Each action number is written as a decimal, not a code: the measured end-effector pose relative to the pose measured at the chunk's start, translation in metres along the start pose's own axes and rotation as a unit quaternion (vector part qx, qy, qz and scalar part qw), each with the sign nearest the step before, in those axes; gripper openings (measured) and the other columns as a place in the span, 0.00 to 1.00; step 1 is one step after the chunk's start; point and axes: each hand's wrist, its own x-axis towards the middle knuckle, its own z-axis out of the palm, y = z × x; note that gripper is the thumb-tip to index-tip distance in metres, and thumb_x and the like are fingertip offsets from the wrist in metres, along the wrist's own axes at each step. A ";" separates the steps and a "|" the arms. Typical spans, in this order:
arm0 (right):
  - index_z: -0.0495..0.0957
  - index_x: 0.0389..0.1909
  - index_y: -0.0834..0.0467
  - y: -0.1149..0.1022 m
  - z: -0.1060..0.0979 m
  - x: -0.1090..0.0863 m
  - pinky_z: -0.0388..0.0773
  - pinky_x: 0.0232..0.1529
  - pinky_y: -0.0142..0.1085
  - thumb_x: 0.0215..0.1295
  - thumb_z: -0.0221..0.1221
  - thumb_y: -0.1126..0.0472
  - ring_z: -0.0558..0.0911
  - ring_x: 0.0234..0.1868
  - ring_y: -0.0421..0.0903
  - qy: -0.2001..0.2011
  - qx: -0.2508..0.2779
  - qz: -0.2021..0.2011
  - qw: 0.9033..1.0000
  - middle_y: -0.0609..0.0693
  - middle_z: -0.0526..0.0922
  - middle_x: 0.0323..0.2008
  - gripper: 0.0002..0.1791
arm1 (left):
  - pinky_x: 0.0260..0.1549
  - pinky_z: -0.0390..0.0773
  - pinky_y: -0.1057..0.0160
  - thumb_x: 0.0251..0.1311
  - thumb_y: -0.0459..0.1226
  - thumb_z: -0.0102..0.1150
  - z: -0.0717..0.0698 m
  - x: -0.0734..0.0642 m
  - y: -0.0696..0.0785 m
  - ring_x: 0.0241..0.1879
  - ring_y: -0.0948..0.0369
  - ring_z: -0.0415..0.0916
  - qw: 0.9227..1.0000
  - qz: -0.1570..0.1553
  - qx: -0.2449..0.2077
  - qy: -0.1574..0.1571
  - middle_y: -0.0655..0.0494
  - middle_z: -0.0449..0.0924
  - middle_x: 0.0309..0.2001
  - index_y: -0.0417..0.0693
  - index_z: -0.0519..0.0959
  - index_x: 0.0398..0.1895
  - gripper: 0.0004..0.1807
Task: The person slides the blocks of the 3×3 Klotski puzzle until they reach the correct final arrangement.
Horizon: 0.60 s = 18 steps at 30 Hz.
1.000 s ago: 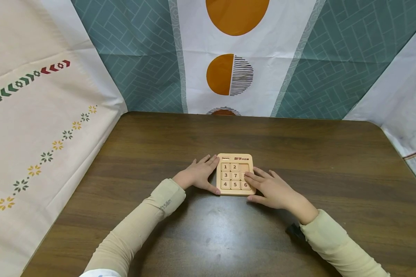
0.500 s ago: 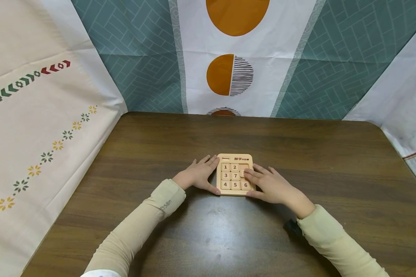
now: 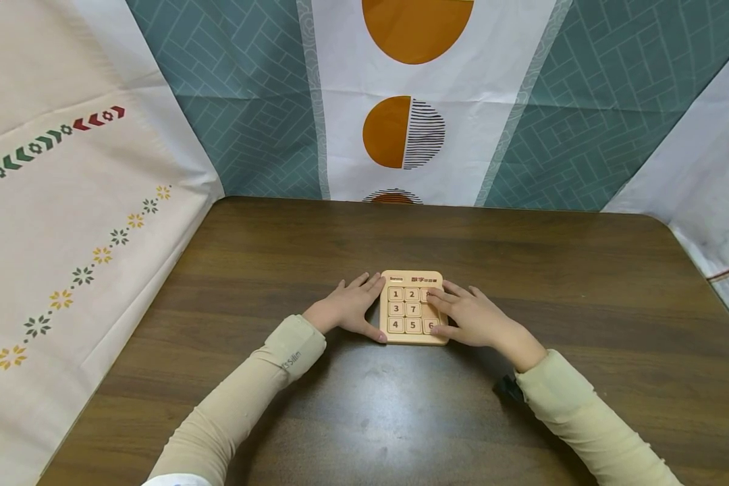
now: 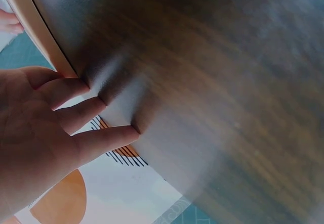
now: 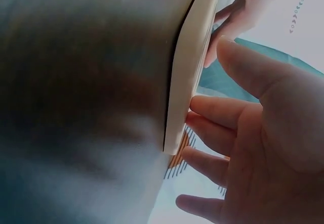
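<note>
A wooden sliding number puzzle (image 3: 414, 339) lies flat on the table, its square tiles framed by a raised rim. My left hand (image 3: 354, 305) rests along its left edge, thumb and index finger spread against the side. With nearly straight fingers, my right hand (image 3: 478, 317) touches the 8 tile (image 3: 424, 292), which is partly covered in the top right corner. Below that tile the middle right slot shows bare, partly under the fingers. The left wrist view has the fingers of the left hand (image 4: 45, 118) touching the table. From the right wrist, the puzzle's side (image 5: 190, 57) appears before the right hand (image 5: 268, 128).
The brown wooden table (image 3: 291, 236) extends around the puzzle on all sides. A patterned curtain (image 3: 267, 101) hangs at its far edge, and a cream cloth (image 3: 85, 223) borders the left side. Something black (image 3: 509, 389) is at the right cuff.
The 8 tile has slid up from the middle right slot to the top right corner, leaving its former slot bare. My right hand moved up with it; the left hand stayed put.
</note>
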 end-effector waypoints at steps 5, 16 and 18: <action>0.65 0.63 0.61 0.000 -0.001 0.000 0.55 0.55 0.63 0.61 0.55 0.45 0.56 0.66 0.58 0.000 0.002 0.000 1.000 0.55 0.65 0.63 0.33 | 0.61 0.43 0.41 0.40 0.66 0.60 0.000 0.000 0.000 0.70 0.53 0.31 1.000 0.000 0.000 -0.002 0.53 0.33 0.72 0.47 0.37 0.72 0.64; 0.62 0.65 0.59 -0.012 -0.001 -0.001 0.52 0.57 0.62 0.61 0.54 0.43 0.54 0.67 0.57 0.001 0.005 -0.015 1.000 0.53 0.60 0.66 0.36 | 0.60 0.44 0.41 0.40 0.66 0.59 0.001 0.001 -0.001 0.70 0.53 0.32 1.000 -0.001 0.005 -0.002 0.53 0.34 0.72 0.46 0.37 0.72 0.63; 0.63 0.65 0.59 -0.016 0.000 -0.002 0.52 0.57 0.63 0.61 0.54 0.43 0.54 0.67 0.57 0.006 0.006 -0.029 1.000 0.52 0.61 0.66 0.36 | 0.60 0.44 0.41 0.41 0.66 0.59 0.001 0.002 -0.001 0.70 0.53 0.32 1.000 -0.002 0.005 -0.003 0.53 0.34 0.72 0.46 0.37 0.72 0.63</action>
